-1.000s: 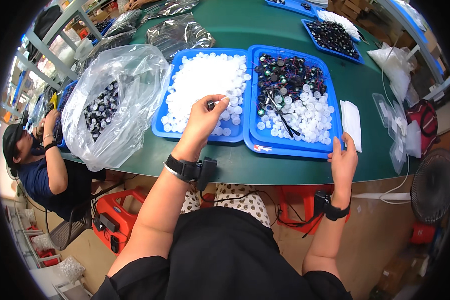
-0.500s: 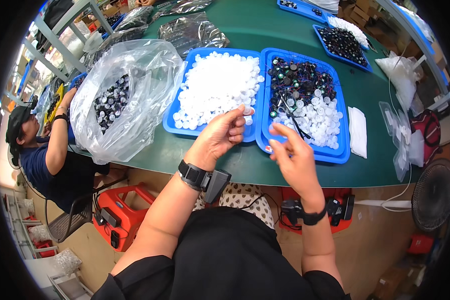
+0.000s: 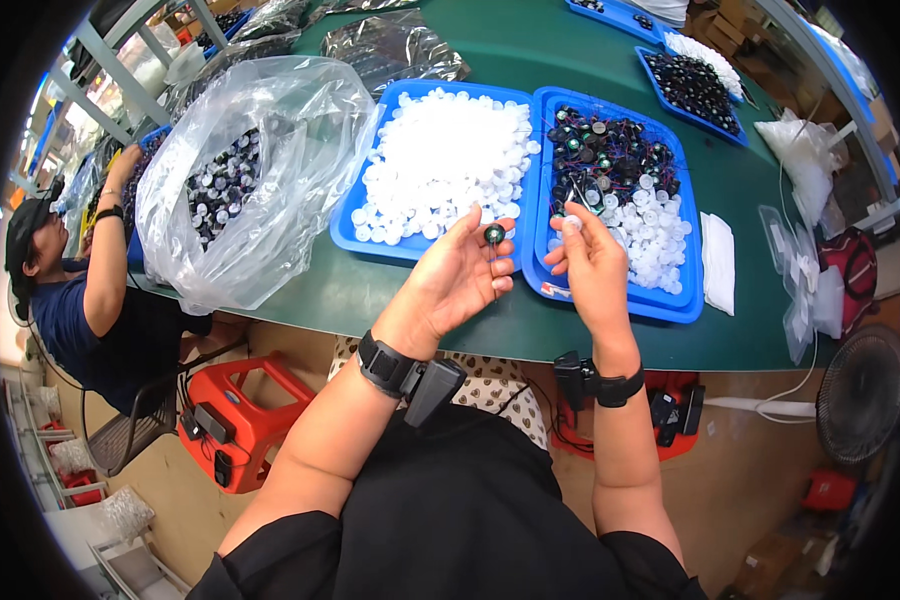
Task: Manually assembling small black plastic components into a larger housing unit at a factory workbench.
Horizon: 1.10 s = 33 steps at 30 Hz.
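My left hand (image 3: 457, 278) is raised over the table's near edge, pinching a small round dark part with thin wires (image 3: 494, 236) between thumb and fingertips. My right hand (image 3: 592, 262) is close beside it, holding a small white round cap (image 3: 571, 224) at its fingertips. Just beyond the hands lie two blue trays: the left tray (image 3: 355, 232) is heaped with white caps, the right tray (image 3: 675, 308) holds dark wired parts at the far end and white capped pieces nearer me.
A big clear plastic bag (image 3: 255, 170) of dark parts sits left on the green table (image 3: 370, 295). A white cloth (image 3: 717, 262) lies right of the trays. Another blue tray (image 3: 692, 85) stands far right. A seated person (image 3: 75, 290) works at left. A fan (image 3: 860, 395) stands lower right.
My left hand came back from the white-cap tray and my right rose from the table edge. Both hands met, and now each holds a small piece.
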Tool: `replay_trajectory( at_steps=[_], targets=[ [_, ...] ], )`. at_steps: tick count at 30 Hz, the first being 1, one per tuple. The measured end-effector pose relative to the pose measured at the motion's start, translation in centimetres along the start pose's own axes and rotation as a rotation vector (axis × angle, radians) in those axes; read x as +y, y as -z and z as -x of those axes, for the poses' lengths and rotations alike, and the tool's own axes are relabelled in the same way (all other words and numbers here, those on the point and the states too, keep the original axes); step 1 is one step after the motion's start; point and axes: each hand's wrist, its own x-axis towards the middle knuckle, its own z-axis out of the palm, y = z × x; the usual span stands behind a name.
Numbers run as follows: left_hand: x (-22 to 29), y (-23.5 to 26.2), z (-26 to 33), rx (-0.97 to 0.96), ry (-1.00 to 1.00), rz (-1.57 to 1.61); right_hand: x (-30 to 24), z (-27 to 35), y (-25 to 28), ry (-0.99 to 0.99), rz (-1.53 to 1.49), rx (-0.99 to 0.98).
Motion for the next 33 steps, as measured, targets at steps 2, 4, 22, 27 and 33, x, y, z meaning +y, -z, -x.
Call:
replay_trajectory(
  at_steps=[2, 4, 22, 27, 33],
  targets=[
    [-0.2, 1.2, -0.4, -0.047, -0.007, 0.049, 0.5, 0.0, 0.4, -0.011, -0.037, -0.019],
    [-0.3, 2.1, -0.7, -0.161, 0.008, 0.026, 0.7, 0.1, 0.6, -0.047, -0.124, -0.051],
    [-0.9, 1.7, 0.2, -0.034, -0.053, -0.107, 0.5, 1.4, -0.2, -0.172, -0.270, -0.168],
    [-1.0, 1.6, 0.1, -0.007, -0.099, -0.168, 0.5, 1.5, 0.0, -0.170, -0.245, -0.151],
    [-2.3, -0.5, -1.2, 0.002, -0.141, -0.342, 0.9, 2.2, 2.0, -0.062, -0.151, 0.008]
  ],
)
